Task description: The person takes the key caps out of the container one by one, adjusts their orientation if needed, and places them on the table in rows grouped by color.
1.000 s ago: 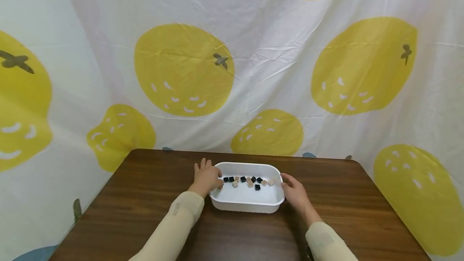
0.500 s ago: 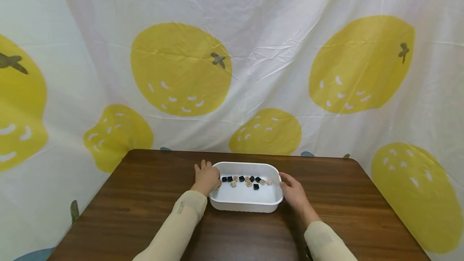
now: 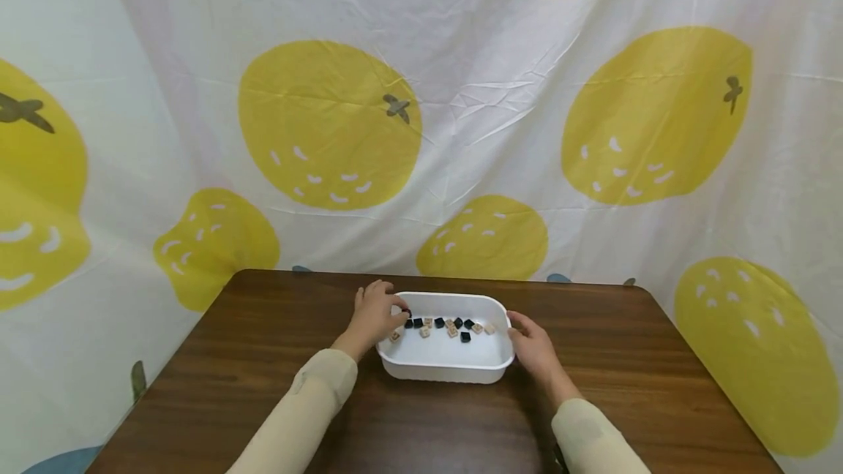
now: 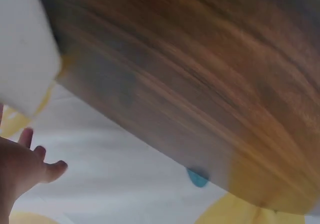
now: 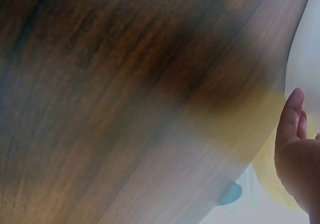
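A white plastic tray (image 3: 444, 373) stands on the table, holding small square black and tan pieces in a loose row. My left hand (image 3: 371, 317) is over the tray's left end in the head view, pinching a small black piece (image 3: 407, 312) between thumb and finger. Below that hand a tan piece (image 3: 395, 336) lies near the left wall. At the opposite end my right hand (image 3: 535, 348) grips the rim, its thumb and fingers on the tray's right side. The left wrist view catches part of the left hand (image 4: 27, 166); the right wrist view has the right hand (image 5: 297, 151) at its edge.
Dark wood-grain table (image 3: 276, 357) surrounds the tray. Behind it hangs a white cloth (image 3: 474, 115) printed with large yellow fruit. Among the loose pieces, one black piece (image 3: 465, 337) lies nearer the tray's front than the row.
My left hand dipped into the tray's left end, then rose with a black piece in its pinch. The tan piece there shows again. My right hand keeps its grip on the rim.
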A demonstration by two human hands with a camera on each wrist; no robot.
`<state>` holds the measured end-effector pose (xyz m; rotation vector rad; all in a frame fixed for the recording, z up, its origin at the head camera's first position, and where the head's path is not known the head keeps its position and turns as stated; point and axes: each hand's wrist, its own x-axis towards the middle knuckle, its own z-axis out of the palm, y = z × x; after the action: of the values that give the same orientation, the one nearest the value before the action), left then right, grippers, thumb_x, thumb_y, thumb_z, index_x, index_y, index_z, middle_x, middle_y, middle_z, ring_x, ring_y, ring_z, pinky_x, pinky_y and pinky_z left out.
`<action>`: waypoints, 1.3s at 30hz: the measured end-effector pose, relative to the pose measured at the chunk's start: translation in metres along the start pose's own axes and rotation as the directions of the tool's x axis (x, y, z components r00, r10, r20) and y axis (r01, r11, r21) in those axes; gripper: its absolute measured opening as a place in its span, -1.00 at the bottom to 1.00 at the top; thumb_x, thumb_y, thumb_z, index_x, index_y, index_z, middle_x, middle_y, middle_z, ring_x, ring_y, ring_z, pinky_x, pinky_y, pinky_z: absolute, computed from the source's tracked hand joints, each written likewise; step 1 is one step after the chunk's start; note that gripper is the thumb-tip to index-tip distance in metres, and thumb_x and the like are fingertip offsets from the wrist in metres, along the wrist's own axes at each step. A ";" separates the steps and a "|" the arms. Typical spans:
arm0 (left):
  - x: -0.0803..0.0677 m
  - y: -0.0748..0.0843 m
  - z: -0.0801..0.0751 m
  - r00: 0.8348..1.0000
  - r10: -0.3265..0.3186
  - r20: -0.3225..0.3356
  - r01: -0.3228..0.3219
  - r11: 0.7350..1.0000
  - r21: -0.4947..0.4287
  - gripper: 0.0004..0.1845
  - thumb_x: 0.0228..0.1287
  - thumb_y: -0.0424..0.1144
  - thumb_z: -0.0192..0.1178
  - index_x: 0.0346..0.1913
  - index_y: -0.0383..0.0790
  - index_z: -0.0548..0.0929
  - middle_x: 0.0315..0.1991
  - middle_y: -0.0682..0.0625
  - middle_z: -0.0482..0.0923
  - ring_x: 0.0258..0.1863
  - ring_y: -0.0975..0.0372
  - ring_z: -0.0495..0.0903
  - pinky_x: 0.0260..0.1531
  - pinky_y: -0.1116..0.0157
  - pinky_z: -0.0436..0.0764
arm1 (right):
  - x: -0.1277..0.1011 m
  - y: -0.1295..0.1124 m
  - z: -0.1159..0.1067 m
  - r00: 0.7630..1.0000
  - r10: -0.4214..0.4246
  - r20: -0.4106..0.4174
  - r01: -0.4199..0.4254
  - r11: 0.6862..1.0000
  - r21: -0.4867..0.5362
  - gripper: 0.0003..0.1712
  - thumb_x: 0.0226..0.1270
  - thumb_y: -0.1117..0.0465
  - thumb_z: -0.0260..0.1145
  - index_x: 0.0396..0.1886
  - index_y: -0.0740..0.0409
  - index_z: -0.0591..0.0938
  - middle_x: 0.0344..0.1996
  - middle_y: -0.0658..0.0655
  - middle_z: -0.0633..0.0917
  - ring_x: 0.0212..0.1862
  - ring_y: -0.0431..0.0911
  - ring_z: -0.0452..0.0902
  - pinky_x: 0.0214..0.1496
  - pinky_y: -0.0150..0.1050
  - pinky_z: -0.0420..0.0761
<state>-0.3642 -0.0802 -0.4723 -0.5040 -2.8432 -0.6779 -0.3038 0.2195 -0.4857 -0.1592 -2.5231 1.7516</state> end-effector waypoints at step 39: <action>-0.116 0.097 0.058 0.866 0.498 0.039 -0.441 0.799 -0.409 -0.79 0.26 -0.14 0.36 -0.07 -0.02 0.80 0.11 -0.10 0.56 0.13 0.24 0.43 0.13 0.35 0.38 | 0.000 -0.003 0.000 1.000 0.015 0.020 -0.014 0.999 -0.046 -0.51 0.52 0.30 0.00 0.38 0.33 0.38 0.06 0.50 0.56 -0.17 0.09 0.60 -0.28 -0.20 0.61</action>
<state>-0.2267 -0.0050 -0.5122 -1.3230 -2.5251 -1.1339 -0.3038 0.2186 -0.4830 -0.1640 -2.5840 1.7102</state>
